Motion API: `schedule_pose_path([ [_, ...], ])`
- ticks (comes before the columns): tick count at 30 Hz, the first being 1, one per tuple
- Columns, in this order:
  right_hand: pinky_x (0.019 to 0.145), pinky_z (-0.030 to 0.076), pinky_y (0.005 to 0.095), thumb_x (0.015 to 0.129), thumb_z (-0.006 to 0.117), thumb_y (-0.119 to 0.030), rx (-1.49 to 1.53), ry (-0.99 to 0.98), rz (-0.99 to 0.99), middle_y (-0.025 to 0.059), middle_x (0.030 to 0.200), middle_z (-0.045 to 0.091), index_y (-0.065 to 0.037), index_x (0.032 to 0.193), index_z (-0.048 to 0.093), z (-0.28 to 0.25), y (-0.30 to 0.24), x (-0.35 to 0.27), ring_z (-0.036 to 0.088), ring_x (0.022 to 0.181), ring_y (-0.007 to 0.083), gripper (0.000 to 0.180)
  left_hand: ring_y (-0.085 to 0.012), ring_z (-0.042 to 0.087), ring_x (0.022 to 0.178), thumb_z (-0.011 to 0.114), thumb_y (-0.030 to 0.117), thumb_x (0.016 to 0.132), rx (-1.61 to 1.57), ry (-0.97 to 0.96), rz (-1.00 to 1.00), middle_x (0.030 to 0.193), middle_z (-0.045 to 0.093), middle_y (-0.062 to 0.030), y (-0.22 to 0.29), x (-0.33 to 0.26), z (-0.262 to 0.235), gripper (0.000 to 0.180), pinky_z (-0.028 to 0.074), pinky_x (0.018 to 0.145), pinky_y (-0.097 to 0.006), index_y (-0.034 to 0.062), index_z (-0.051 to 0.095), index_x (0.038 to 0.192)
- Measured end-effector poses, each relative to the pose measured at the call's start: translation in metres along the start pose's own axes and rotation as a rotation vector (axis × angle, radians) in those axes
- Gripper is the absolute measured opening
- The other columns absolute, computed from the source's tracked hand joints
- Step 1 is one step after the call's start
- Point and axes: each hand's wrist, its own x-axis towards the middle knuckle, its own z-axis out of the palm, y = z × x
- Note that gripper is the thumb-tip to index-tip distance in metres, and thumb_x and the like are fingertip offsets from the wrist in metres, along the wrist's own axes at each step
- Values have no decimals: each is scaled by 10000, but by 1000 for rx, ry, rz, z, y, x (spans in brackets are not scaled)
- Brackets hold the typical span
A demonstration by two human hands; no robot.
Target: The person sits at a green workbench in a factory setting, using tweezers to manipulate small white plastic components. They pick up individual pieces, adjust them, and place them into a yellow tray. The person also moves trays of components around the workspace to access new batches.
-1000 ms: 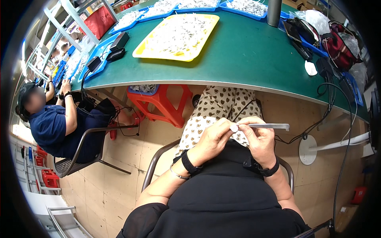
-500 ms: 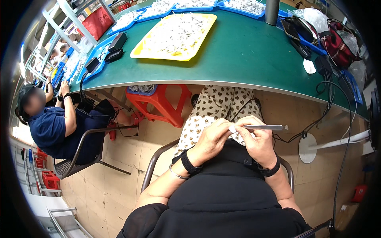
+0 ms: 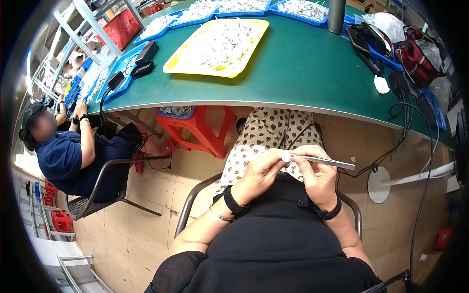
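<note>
Over my lap, my left hand (image 3: 261,171) pinches a small white part (image 3: 286,156) at its fingertips. My right hand (image 3: 317,176) grips metal tweezers (image 3: 325,161), whose tips meet the white part while the handle points right. Both hands sit close together above my patterned trousers (image 3: 266,134), well below the green table (image 3: 303,68). A yellow tray (image 3: 171,66) full of small white parts lies on the table ahead of me. What the left palm holds is hidden.
Blue trays (image 3: 298,7) of white parts line the table's far side, with a dark cylinder (image 3: 336,15) and bags (image 3: 415,49) at right. A red stool (image 3: 200,127) stands under the table. A person in blue (image 3: 63,156) sits at left. Cables (image 3: 410,127) hang at right.
My hands have stayed together over my lap; the tweezers tilted slightly, their handle dipping a little to the right. The view shifted slightly.
</note>
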Motion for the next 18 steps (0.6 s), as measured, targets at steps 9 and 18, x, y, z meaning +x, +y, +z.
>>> schedule_pose_path([
  [9, 656, 550, 266, 911, 658, -1, -79, -4, -42, 95, 909, 655, 21, 976, 670, 1, 0, 0, 665, 750, 156, 70, -235, 676, 871, 636, -43, 897, 91, 8, 64, 968, 678, -117, 1, 2, -1, 179, 542, 764, -307, -2, 647, 1071],
  [18, 693, 519, 330, 868, 672, 3, -288, 4, -102, 113, 885, 669, -4, 954, 682, 3, -7, 0, 647, 775, 246, 87, -292, 683, 857, 671, -42, 850, 237, 43, 117, 955, 682, -138, 4, 3, -1, 216, 548, 747, -328, 9, 658, 1059],
])
